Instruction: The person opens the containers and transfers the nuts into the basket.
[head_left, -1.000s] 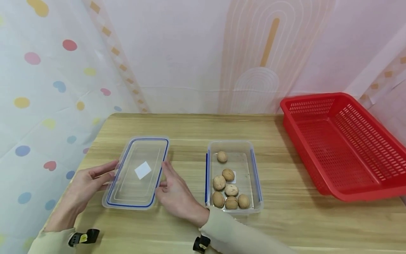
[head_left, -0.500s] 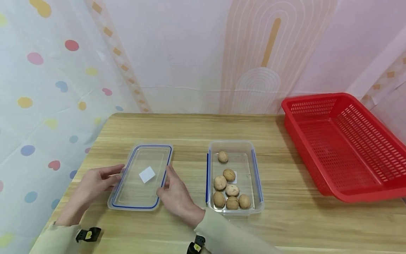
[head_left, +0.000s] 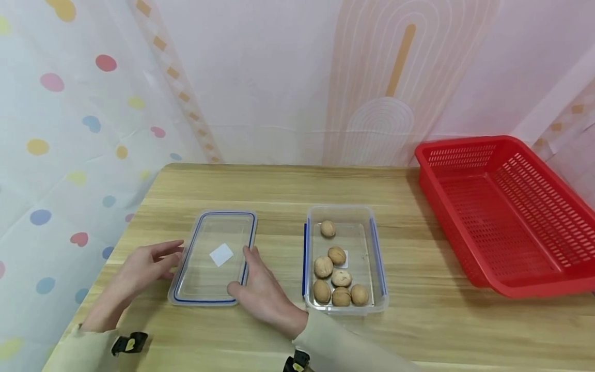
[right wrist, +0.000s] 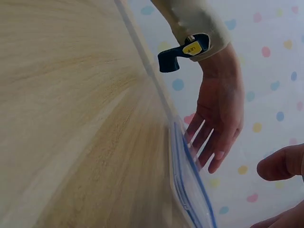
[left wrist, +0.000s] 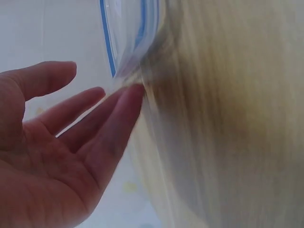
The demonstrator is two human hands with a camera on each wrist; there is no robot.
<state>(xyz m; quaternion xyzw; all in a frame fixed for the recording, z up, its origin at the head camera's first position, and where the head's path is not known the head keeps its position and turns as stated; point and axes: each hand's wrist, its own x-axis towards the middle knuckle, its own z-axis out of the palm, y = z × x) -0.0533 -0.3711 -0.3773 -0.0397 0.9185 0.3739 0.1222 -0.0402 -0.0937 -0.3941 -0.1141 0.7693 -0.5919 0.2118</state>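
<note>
Wooden table (head_left: 279, 191) carries everything. Nearest, the right hand (head_left: 260, 292) rests relaxed against the lid (head_left: 215, 257), which lies flat; the left hand (head_left: 144, 263), fingers straight, sits just beside its other edge, contact unclear through blur. Beyond, a box (head_left: 376, 258) holds walnuts (head_left: 337, 279); basket (head_left: 502, 206) is cut off.

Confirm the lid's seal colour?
Blue, a line running round the clear lid; head view shows it best.

Your left hand (head_left: 146, 261) and right hand (head_left: 260, 287) flank the clear lid (head_left: 215, 256) on the worktop (head_left: 418, 320); beside it, a container (head_left: 344, 258) holds walnuts (head_left: 338, 279), near a red basket (head_left: 502, 206).
</note>
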